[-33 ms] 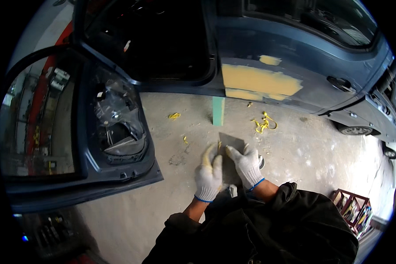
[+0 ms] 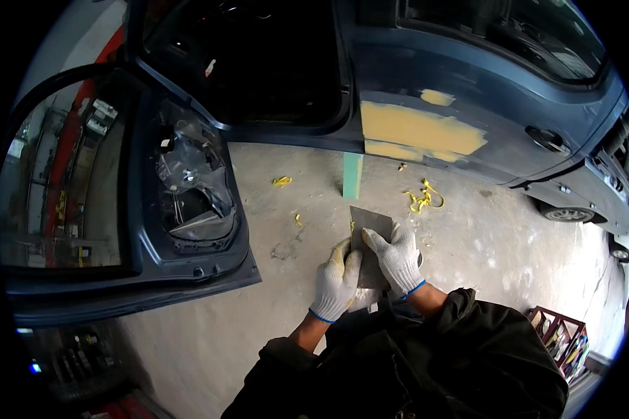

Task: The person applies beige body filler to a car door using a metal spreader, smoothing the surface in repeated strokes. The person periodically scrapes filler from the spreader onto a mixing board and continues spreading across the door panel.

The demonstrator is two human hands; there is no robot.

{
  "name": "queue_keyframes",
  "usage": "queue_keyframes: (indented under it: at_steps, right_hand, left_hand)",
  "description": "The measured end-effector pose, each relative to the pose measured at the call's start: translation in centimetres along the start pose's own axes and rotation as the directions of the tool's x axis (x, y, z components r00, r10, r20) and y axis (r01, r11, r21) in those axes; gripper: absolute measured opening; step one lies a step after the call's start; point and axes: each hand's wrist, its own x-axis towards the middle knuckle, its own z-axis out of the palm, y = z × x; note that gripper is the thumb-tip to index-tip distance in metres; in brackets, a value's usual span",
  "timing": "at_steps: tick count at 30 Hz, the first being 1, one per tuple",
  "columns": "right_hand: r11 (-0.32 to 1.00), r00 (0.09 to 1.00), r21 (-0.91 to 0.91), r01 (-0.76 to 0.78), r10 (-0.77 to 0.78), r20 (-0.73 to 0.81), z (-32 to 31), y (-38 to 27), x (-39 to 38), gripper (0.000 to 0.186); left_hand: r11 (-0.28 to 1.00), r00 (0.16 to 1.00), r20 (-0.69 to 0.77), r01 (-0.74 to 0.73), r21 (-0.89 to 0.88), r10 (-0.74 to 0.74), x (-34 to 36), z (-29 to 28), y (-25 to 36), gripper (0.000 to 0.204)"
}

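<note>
A flat, dark grey rectangular plate (image 2: 372, 222) is between my two gloved hands, low in the middle of the view. My right hand (image 2: 400, 264) is closed on its right side, the thumb lying across the face. At the lower left edge, my left hand (image 2: 337, 283) is closed with its thumb against the plate; its other fingers are partly hidden. Both wear white knitted gloves with blue cuffs. A little yellow material shows along the plate's upper left edge. Below the plate, a paler surface is partly covered. Ahead, tan filler (image 2: 419, 129) covers patches on the blue car door (image 2: 496, 136).
The opened front door (image 2: 143, 216), its inner panel exposed, stands at left. A green post (image 2: 353, 174) is under the sill. Yellow scraps (image 2: 425, 197) lie on the concrete floor (image 2: 286, 251). A round can (image 2: 419, 259) is partly hidden beside my right hand. A red-brown tool box (image 2: 559, 328) sits at right.
The view has shifted slightly. My left hand has moved a little down along the plate, its fingers more curled. My right hand still grips the plate.
</note>
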Motion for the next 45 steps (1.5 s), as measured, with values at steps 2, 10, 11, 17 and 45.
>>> queue_keyframes:
  at_steps: [2, 10, 11, 17, 45]
  right_hand:
    - [0.979, 0.994, -0.176, 0.105, -0.110, -0.016, 0.5, -2.7, -0.1, 0.033]
    - [0.962, 0.884, -0.038, 0.269, -0.263, -0.388, 2.1, -4.2, 1.9, 0.026]
    - [0.903, 0.866, 0.123, 0.412, -0.346, -0.362, 2.3, -1.6, 2.1, 0.021]
    - [0.875, 0.933, -0.349, 0.335, -0.360, -0.006, 1.9, 1.5, -3.3, 0.028]
    - [0.346, 0.543, 0.447, -0.825, 0.264, 0.797, 3.1, 10.6, -0.1, 0.044]
  left_hand:
    - [0.994, 0.987, 0.119, 0.107, 0.019, -0.109, 0.1, -1.1, 0.8, 0.039]
    - [0.864, 0.892, -0.160, 0.342, -0.371, -0.422, 0.4, -1.6, 1.1, 0.040]
    - [0.856, 0.878, -0.232, 0.297, -0.423, -0.419, 0.9, -0.7, 0.9, 0.040]
    - [0.825, 0.845, -0.325, 0.213, -0.523, -0.424, 1.3, -1.7, -0.2, 0.030]
    - [0.998, 0.999, -0.024, -0.031, 0.050, 0.032, 1.5, -0.9, 3.1, 0.028]
